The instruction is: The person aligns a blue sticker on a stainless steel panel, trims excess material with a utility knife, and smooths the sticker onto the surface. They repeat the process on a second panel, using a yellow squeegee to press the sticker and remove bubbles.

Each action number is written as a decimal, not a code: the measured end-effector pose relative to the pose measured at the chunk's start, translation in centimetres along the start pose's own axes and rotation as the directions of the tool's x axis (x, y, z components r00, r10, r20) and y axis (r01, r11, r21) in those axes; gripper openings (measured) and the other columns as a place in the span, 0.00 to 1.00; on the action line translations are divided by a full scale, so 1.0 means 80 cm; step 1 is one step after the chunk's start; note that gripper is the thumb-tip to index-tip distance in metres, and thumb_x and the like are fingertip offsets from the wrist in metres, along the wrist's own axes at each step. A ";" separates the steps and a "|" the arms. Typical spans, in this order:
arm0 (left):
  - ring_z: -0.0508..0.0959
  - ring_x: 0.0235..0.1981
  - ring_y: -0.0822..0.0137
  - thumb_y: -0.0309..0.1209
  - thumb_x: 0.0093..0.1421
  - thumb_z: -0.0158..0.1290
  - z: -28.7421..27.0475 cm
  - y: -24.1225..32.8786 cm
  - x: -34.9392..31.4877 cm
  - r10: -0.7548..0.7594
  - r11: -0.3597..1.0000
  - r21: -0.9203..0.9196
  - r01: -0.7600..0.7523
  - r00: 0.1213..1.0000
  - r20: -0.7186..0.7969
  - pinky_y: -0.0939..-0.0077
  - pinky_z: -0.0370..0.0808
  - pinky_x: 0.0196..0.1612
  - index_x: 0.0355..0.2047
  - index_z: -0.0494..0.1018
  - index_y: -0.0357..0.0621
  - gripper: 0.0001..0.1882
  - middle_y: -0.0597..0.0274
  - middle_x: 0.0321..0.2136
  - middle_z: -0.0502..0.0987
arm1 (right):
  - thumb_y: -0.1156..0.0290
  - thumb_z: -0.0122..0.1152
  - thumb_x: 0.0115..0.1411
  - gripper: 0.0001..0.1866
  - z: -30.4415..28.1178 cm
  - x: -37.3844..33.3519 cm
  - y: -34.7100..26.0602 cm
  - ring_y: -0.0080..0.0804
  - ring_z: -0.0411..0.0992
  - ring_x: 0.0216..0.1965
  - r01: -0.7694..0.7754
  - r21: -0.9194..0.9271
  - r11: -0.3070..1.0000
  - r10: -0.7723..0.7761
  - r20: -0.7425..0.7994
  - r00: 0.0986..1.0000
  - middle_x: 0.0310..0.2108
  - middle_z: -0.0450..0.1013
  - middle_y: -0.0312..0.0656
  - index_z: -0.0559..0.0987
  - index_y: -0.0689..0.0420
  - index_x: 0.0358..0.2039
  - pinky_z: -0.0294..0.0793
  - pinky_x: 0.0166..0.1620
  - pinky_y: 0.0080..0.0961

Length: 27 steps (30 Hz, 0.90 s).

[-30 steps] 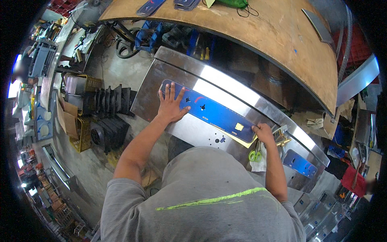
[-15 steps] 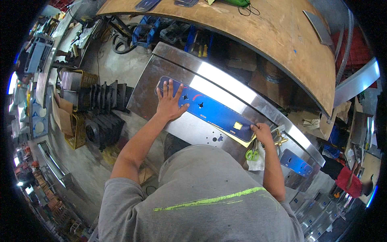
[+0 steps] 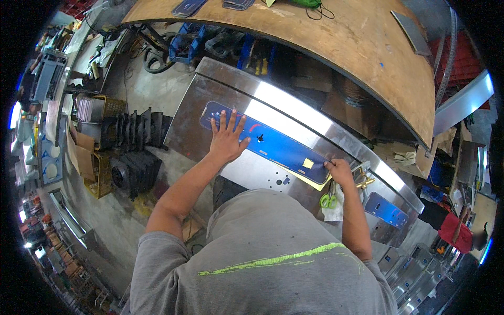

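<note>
- Head view, position: the long blue strip (image 3: pixel 286 149) lies slantwise across the bare metal panel (image 3: pixel 241 168), with a yellow sheet (image 3: pixel 316 184) showing past its lower right edge.
- Left hand (image 3: pixel 227 143): fingers spread and released, laid over the strip's left part, gripping nothing.
- Right hand (image 3: pixel 340 172): fingers appear to pinch the strip's right end, thumb on top; what the hidden fingertips do beneath, I cannot tell.
- Handling, as I judge it: the left palm should bear down evenly, since a lopsided push could skew the strip.
- The right pinch seems best kept light and low; a hard pull might crease a thin sheet or drag the left end out of line.
- The scissors (image 3: pixel 328 200) sit just beside the right forearm, so that elbow wants care.
- Counts on the metal panel: one long strip, one shorter blue strip (image 3: pixel 387 211) toward its right end, one yellow square (image 3: pixel 307 163) on the long strip, one pair of green-handled scissors, one white cloth (image 3: pixel 334 212).
- Counts on the wooden counter (image 3: pixel 357 63): two groups of blue plates (image 3: pixel 188 7), their number unclear, and one green bundle (image 3: pixel 306 2).
</note>
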<state>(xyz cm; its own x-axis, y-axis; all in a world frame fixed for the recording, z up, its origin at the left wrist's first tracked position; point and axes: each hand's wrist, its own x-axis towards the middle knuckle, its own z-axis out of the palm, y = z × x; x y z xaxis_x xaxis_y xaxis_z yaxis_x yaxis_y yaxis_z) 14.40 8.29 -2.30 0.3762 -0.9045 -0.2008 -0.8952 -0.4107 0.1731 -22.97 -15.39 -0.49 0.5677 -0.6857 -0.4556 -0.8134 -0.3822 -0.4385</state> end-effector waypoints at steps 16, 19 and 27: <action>0.40 0.75 0.47 0.53 0.71 0.35 -0.014 0.004 0.007 0.128 0.986 0.089 -0.140 0.984 0.127 0.35 0.37 0.72 0.74 0.46 0.49 0.37 0.51 0.75 0.42 | 0.52 0.60 0.61 0.23 -0.009 -0.001 -0.016 0.63 0.75 0.35 -0.046 -0.059 0.997 0.051 0.079 0.996 0.28 0.75 0.61 0.82 0.63 0.26 0.71 0.41 0.51; 0.43 0.75 0.51 0.51 0.71 0.36 -0.019 0.006 0.014 0.258 0.963 0.051 -0.266 0.958 0.121 0.39 0.39 0.73 0.73 0.48 0.48 0.36 0.54 0.75 0.44 | 0.52 0.60 0.61 0.23 -0.007 0.000 -0.017 0.62 0.75 0.36 -0.010 -0.102 0.995 0.015 0.053 0.998 0.29 0.75 0.61 0.82 0.64 0.26 0.72 0.42 0.51; 0.43 0.75 0.54 0.50 0.71 0.35 -0.015 0.046 0.028 0.377 0.922 0.046 -0.385 0.918 0.127 0.43 0.39 0.74 0.74 0.47 0.48 0.36 0.58 0.75 0.45 | 0.52 0.60 0.60 0.24 -0.004 -0.002 -0.017 0.63 0.75 0.37 0.004 -0.137 0.991 0.000 0.029 1.000 0.29 0.76 0.61 0.81 0.65 0.25 0.72 0.43 0.52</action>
<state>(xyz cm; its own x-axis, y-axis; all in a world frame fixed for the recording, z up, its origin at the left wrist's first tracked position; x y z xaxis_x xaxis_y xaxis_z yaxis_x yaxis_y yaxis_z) 12.22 4.61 -0.98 -0.0225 -0.9701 -0.2415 -0.9810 -0.0251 0.1922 -21.99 -14.98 0.40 0.5712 -0.6672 -0.4781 -0.8208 -0.4660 -0.3303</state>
